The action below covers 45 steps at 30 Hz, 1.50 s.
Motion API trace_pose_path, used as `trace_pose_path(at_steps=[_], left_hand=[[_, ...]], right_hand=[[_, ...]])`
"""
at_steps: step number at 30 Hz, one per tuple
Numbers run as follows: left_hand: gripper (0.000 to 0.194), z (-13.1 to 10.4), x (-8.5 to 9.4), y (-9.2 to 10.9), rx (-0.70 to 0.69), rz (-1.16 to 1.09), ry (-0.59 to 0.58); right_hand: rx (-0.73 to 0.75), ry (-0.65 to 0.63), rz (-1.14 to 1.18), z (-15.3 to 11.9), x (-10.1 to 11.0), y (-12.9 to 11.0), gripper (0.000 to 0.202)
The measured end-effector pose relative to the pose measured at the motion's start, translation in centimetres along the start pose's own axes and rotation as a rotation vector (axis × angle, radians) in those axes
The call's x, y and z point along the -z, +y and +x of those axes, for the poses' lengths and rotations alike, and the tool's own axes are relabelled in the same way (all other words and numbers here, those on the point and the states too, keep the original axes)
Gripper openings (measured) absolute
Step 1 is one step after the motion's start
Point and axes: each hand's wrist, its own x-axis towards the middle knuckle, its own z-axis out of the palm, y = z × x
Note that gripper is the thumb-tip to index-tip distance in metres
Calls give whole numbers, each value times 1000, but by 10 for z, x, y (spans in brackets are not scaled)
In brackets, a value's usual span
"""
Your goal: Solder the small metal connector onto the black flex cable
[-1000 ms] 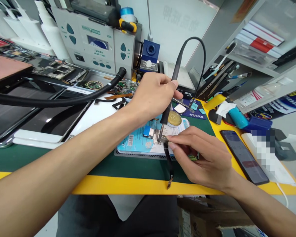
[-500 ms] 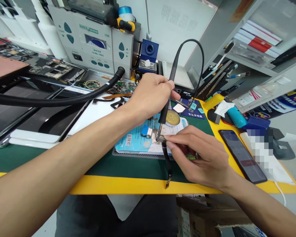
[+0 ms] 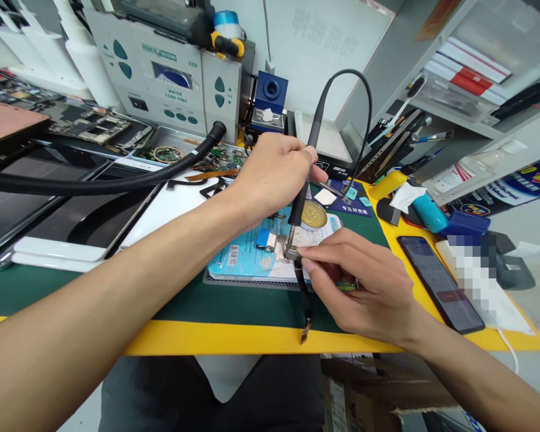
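Observation:
My left hand (image 3: 283, 171) is closed around a black soldering iron (image 3: 297, 207), its tip angled down. The tip meets a small metal part (image 3: 292, 253) pinched between the thumb and fingers of my right hand (image 3: 364, 282). From that part a black flex cable (image 3: 303, 294) hangs toward me over the yellow table edge. Beneath lies a blue and white packet (image 3: 222, 255), with a small blue and silver piece (image 3: 265, 239) on it. A round tin of amber paste (image 3: 314, 214) stands just behind the iron. My right fingers partly hide the metal part.
A grey soldering station (image 3: 162, 78) stands at the back left, with a thick black hose (image 3: 153, 183) across the phone screens (image 3: 72, 210). A tray of small boards (image 3: 198, 150) sits behind my left wrist. On the right lies a dark phone (image 3: 441, 282) near a yellow bottle (image 3: 387, 186).
The view has shifted very slightly. Both hands keep their grip, and the iron tip stays at the metal part.

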Motion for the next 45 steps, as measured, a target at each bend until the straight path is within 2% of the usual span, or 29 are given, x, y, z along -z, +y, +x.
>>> trace_pose_path(at_steps=[34,45], left_hand=[[32,-1,1,5,38,57,-4],[29,1,1,3,27,-20,-7]], right_hand=[[-12,-20,57,1,1,0,20],[-29,-26,85,0,1,0,18]])
